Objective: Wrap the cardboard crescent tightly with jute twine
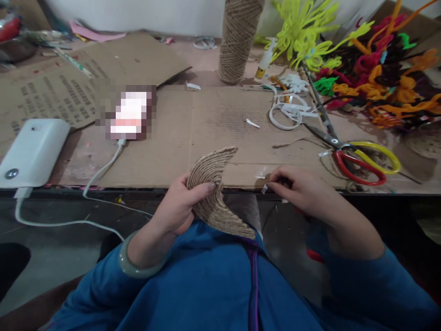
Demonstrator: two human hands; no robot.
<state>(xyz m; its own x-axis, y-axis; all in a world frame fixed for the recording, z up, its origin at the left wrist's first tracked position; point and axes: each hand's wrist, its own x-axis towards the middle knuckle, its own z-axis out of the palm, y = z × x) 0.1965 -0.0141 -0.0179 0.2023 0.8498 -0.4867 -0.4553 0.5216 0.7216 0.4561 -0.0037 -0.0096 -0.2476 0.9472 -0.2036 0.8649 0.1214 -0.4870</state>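
A crescent made of coiled brown twine (211,193) is held up at the table's front edge, over my lap. My left hand (184,202) grips its outer curve, with the thumb lying across the front face. To the right, apart from the crescent, my right hand (292,186) is at the cardboard's front edge, thumb and forefinger pinched on a small white strip (264,188). Another small pale piece (261,172) lies close by on the cardboard (220,138).
Scissors (339,147) with red and yellow handles lie right of centre. Behind stand a twine spool (239,41) and a glue bottle (265,62). Colourful yarn pieces (382,82) pile at right. A white power bank (36,149) and a cabled phone (129,115) lie left.
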